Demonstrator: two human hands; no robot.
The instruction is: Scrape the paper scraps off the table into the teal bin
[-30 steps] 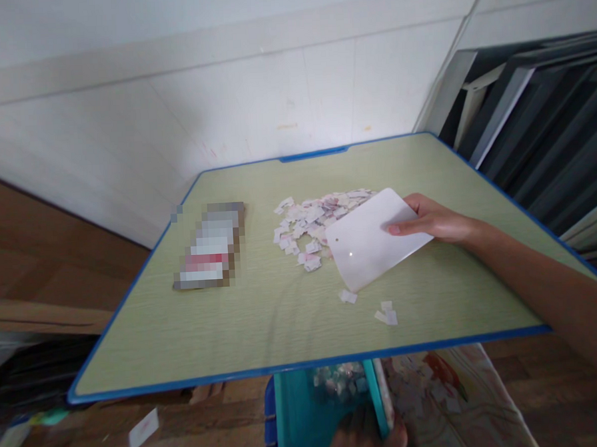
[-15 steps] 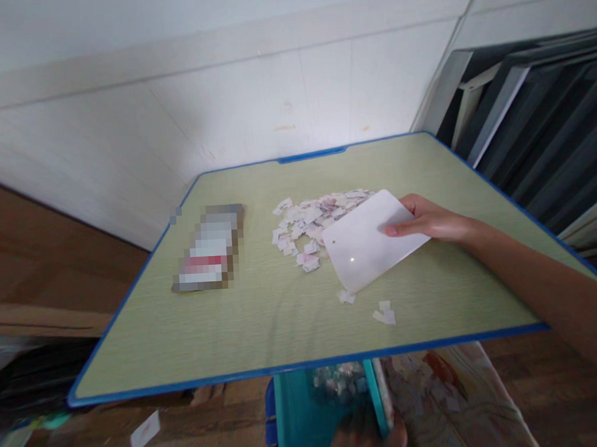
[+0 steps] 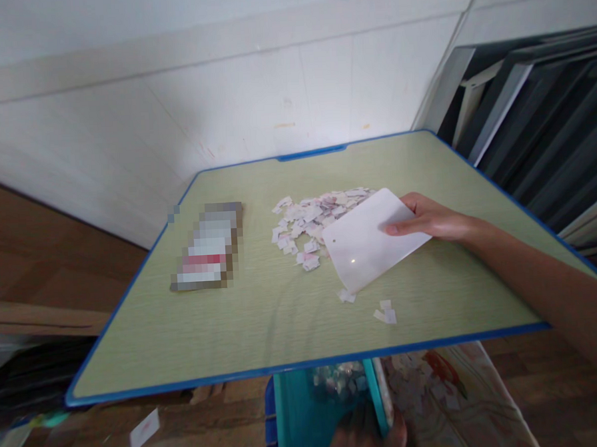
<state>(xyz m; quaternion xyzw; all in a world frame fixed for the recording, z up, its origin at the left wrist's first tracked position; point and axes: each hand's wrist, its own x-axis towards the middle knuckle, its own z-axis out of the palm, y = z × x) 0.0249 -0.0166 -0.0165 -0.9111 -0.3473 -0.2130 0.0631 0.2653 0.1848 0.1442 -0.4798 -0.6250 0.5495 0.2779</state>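
in the head view the right hand (image 3: pixel 426 220) pinches the far edge of a white plastic card (image 3: pixel 372 238), tilted onto the green table (image 3: pixel 234 333) beside the heap of paper scraps (image 3: pixel 313 219), like a scraper. the left hand (image 3: pixel 367 440), blurred at the frame's bottom, seems to clasp the teal bin (image 3: pixel 308 410) under the table edge. against half a second earlier, card and scraps have barely shifted.

table (image 3: pixel 244 340): 1 | white card (image 3: pixel 364 247): 1 | teal bin (image 3: pixel 303 417): 1 | scrap pile (image 3: pixel 313 216): 1
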